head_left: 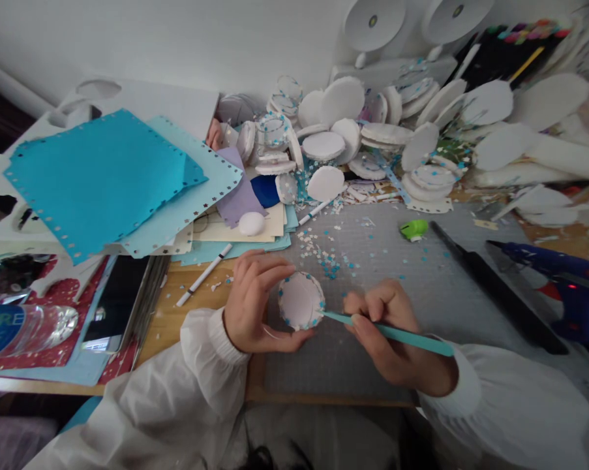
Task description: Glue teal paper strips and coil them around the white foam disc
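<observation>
My left hand (257, 301) is curled round a small white paper disc (300, 301), thumb below and fingers above. Tiny blue and white confetti pieces line the disc's rim. Between the thumb and fingers of my right hand (387, 326) is a pair of teal tweezers (411, 339). Their pointed tip meets the lower right of the rim; whether it pinches a piece is too small to tell. Beyond the hands, loose blue and white confetti (326, 258) lies scattered over the grey cutting mat (304, 372).
White discs (323, 145) are heaped along the back. A green punch (413, 229), a black bar (494, 287) and a blue glue gun (563, 281) lie to the right. Blue paper sheets (103, 176), a white pen (204, 275), a phone (115, 307) and a water bottle (25, 329) are on the left.
</observation>
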A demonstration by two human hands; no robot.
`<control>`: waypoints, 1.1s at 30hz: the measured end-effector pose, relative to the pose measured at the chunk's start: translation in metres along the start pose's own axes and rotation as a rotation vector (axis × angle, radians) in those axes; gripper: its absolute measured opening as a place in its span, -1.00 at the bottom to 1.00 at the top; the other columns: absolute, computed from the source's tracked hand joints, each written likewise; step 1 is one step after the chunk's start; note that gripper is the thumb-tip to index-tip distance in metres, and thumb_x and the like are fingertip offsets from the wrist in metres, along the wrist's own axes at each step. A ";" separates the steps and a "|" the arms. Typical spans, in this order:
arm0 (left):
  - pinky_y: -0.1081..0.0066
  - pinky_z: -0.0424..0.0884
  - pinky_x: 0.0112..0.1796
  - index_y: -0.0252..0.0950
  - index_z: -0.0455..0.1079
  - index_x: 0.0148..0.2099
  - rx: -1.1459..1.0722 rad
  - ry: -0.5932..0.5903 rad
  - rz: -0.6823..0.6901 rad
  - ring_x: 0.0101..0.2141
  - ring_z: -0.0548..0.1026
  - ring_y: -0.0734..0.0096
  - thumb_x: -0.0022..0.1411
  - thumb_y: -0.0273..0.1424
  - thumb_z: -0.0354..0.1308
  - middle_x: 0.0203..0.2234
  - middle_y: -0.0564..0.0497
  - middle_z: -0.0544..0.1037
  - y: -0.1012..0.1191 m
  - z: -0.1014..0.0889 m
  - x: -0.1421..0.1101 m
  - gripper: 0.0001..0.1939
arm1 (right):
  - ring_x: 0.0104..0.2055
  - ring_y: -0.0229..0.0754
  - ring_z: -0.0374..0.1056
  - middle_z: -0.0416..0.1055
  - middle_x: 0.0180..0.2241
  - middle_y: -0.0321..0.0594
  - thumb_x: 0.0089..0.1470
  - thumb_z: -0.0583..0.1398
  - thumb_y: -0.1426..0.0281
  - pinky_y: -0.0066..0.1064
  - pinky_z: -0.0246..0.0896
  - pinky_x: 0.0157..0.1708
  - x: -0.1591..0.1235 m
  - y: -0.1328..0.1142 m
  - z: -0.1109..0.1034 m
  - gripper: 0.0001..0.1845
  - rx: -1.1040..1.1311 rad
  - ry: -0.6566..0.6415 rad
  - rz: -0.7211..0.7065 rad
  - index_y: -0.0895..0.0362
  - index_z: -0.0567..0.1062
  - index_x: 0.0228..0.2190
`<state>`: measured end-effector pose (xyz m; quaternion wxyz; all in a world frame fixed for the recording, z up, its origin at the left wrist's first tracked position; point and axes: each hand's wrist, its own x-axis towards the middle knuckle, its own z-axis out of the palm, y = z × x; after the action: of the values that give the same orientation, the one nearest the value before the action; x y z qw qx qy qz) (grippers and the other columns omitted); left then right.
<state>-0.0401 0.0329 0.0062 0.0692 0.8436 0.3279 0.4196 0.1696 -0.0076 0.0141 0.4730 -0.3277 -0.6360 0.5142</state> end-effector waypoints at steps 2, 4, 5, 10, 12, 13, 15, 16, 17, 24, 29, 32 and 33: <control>0.04 0.30 -0.09 -0.26 0.17 0.06 0.001 -0.002 0.000 -0.20 0.44 0.10 -0.14 -0.04 0.31 -0.20 -0.15 0.45 0.000 0.000 0.000 -0.24 | -0.57 -0.38 -0.03 0.04 -0.50 -0.40 0.19 -0.07 0.55 -0.50 -0.08 -0.63 0.000 0.001 0.000 -0.82 -0.023 -0.007 -0.022 0.04 0.04 -0.37; 0.03 0.29 -0.08 -0.27 0.17 0.06 0.001 -0.003 0.003 -0.19 0.44 0.10 -0.15 -0.04 0.31 -0.20 -0.15 0.45 0.000 0.000 -0.001 -0.23 | -0.58 -0.38 -0.03 0.03 -0.50 -0.40 0.19 -0.07 0.55 -0.51 -0.09 -0.64 0.000 0.003 0.001 -0.82 -0.020 -0.008 -0.041 0.04 0.04 -0.37; 0.03 0.29 -0.08 -0.28 0.17 0.06 0.003 -0.004 0.003 -0.19 0.44 0.09 -0.15 -0.04 0.31 -0.19 -0.16 0.45 0.000 0.000 -0.001 -0.22 | -0.58 -0.38 -0.04 0.03 -0.51 -0.41 0.19 -0.08 0.56 -0.51 -0.10 -0.64 0.000 0.004 0.002 -0.82 -0.009 -0.009 -0.047 0.04 0.04 -0.37; 0.01 0.29 -0.07 -0.30 0.19 0.06 0.005 -0.004 0.005 -0.18 0.43 0.08 -0.18 -0.05 0.33 -0.19 -0.17 0.45 -0.001 0.001 -0.003 -0.20 | -0.57 -0.36 -0.01 0.02 -0.51 -0.40 0.19 -0.07 0.56 -0.50 -0.06 -0.62 -0.001 0.007 0.003 -0.82 0.002 -0.009 -0.060 0.04 0.04 -0.37; 0.00 0.28 -0.06 -0.30 0.19 0.06 0.002 -0.003 0.003 -0.18 0.43 0.08 -0.18 -0.06 0.33 -0.20 -0.17 0.45 -0.001 0.001 -0.003 -0.20 | -0.57 -0.37 -0.01 0.02 -0.51 -0.40 0.19 -0.07 0.54 -0.51 -0.07 -0.63 -0.001 0.005 0.003 -0.83 0.004 -0.014 -0.061 0.04 0.05 -0.37; 0.00 0.28 -0.06 -0.29 0.19 0.06 0.001 -0.003 -0.002 -0.19 0.44 0.09 -0.18 -0.06 0.33 -0.20 -0.16 0.45 0.000 0.001 -0.003 -0.21 | -0.58 -0.37 -0.02 0.03 -0.51 -0.40 0.20 -0.07 0.54 -0.51 -0.09 -0.64 -0.001 0.004 0.002 -0.84 0.010 -0.016 -0.055 0.04 0.05 -0.36; 0.01 0.28 -0.06 -0.27 0.18 0.05 0.003 -0.003 -0.011 -0.20 0.44 0.10 -0.17 -0.05 0.31 -0.21 -0.15 0.46 0.000 0.001 -0.002 -0.23 | -0.59 -0.37 -0.03 0.03 -0.50 -0.40 0.20 -0.07 0.52 -0.51 -0.10 -0.65 0.000 0.003 0.001 -0.84 0.030 -0.019 -0.024 0.03 0.05 -0.36; 0.01 0.28 -0.07 -0.26 0.18 0.05 0.006 0.000 -0.014 -0.21 0.45 0.10 -0.16 -0.04 0.30 -0.21 -0.15 0.46 0.000 0.001 -0.002 -0.24 | -0.59 -0.37 -0.04 0.03 -0.50 -0.40 0.21 -0.07 0.52 -0.51 -0.11 -0.65 0.000 0.002 0.001 -0.85 0.039 -0.019 -0.004 0.02 0.05 -0.36; 0.02 0.29 -0.07 -0.25 0.18 0.05 0.010 0.000 -0.016 -0.21 0.45 0.10 -0.15 -0.04 0.30 -0.21 -0.14 0.46 0.000 0.001 -0.002 -0.24 | -0.59 -0.36 -0.04 0.03 -0.50 -0.40 0.20 -0.07 0.52 -0.51 -0.11 -0.65 0.000 0.002 0.000 -0.85 0.045 -0.018 0.007 0.02 0.05 -0.36; 0.04 0.33 -0.11 -0.27 0.14 0.09 -0.011 -0.002 -0.016 -0.17 0.42 0.10 -0.14 -0.09 0.33 -0.18 -0.16 0.42 -0.001 0.000 -0.001 -0.21 | -0.60 -0.35 -0.04 0.04 -0.51 -0.39 0.19 -0.06 0.54 -0.49 -0.10 -0.65 0.000 0.003 0.001 -0.82 0.051 -0.026 -0.002 0.02 0.06 -0.37; 0.07 0.38 -0.15 -0.30 0.14 0.11 -0.092 -0.006 -0.026 -0.13 0.42 0.06 -0.17 -0.18 0.37 -0.14 -0.19 0.39 -0.002 0.001 -0.002 -0.18 | -0.58 -0.36 -0.02 0.03 -0.51 -0.40 0.21 -0.05 0.52 -0.50 -0.06 -0.63 0.000 0.001 0.001 -0.84 0.042 -0.004 -0.005 0.03 0.07 -0.37; 0.06 0.40 -0.15 -0.30 0.13 0.12 -0.121 -0.011 -0.024 -0.12 0.44 0.04 -0.15 -0.21 0.37 -0.13 -0.21 0.39 -0.001 0.001 -0.001 -0.19 | -0.57 -0.37 -0.02 0.04 -0.51 -0.40 0.22 -0.06 0.51 -0.50 -0.07 -0.63 0.000 0.003 0.002 -0.85 0.040 -0.009 -0.010 0.03 0.08 -0.36; 0.06 0.40 -0.15 -0.29 0.13 0.12 -0.125 -0.013 -0.026 -0.12 0.44 0.04 -0.14 -0.22 0.37 -0.12 -0.21 0.40 -0.001 0.001 -0.001 -0.19 | -0.57 -0.37 -0.02 0.04 -0.51 -0.40 0.22 -0.06 0.51 -0.50 -0.07 -0.62 0.000 0.004 0.002 -0.85 0.038 -0.010 -0.016 0.03 0.08 -0.36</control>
<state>-0.0398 0.0332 0.0048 0.1295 0.8359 0.3116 0.4328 0.1675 -0.0073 0.0106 0.4802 -0.3110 -0.6310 0.5239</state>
